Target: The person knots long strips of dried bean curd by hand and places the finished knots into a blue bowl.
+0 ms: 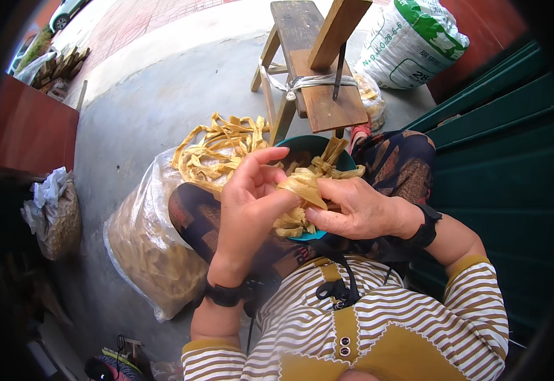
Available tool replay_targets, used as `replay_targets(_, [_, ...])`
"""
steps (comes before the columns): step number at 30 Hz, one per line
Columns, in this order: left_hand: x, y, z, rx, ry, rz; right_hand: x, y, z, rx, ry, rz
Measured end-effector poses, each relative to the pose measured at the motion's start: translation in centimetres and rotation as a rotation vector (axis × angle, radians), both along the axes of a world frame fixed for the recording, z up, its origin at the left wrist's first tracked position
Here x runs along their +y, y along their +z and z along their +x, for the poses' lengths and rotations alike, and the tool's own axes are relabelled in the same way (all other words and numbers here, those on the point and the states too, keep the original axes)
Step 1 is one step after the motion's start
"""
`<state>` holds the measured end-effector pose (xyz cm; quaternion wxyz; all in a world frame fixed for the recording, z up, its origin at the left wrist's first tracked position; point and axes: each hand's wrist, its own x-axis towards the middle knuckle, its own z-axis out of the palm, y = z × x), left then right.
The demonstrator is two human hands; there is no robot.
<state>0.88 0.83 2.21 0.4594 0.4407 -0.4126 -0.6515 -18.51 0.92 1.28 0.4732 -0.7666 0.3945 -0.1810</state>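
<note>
Strip (302, 183), yellow and folded over on itself into a small bundle, was at the middle of the frame, between the two hands. The left hand (251, 197) was partly closed, its thumb pressed to the strip and its index finger raised and curved. The right hand (353, 206) was nearly closed, its thumb and forefinger pinching the other side. A black band (424, 227) circled each wrist. Below the hands, between knees in dark patterned trousers (394, 168), stood a teal bowl (307, 237) with short folded pieces (291, 223) in it, partly hidden by the hands.

Left of centre, a clear bag (153, 235) full of yellow-brown stuff leaned beside the left knee; long loose strips (220, 149) lay tangled at its upper end. A smaller bag (61, 216) stood at the frame's left. Beyond the bowl, at top centre, was a wooden trestle (296, 25) with a board (334, 108) tied on by white cloth (324, 82). A white and green sack (410, 44) stood upper right. Farthest, at the upper left, were pinkish paving (137, 25) and a car (65, 14).
</note>
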Motion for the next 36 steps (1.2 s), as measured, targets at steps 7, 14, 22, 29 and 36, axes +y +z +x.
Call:
replay_targets(7, [-0.2,-1.8,1.6,0.623,-0.161,0.374,0.3,-0.5,0.5,0.018,0.032,-0.489])
replay_targets(14, [0.8,-3.8,0.5,0.36,-0.234,0.232,0.8,0.6,0.0,-0.369,-0.084,0.282])
replay_targets(22, [0.8,-1.5,1.2,-0.031,-0.175,-0.569,1.2,2.0,0.9,-0.594,-0.133,0.961])
replay_targets(29, [1.0,-0.5,2.9,0.228,0.268,-0.118,2.3,2.7,-1.6,-0.453,-0.203,0.933])
replay_targets(36, [0.4,-0.4,2.3,0.319,0.084,0.015,0.6,2.4,-2.0,-0.255,0.009,0.525])
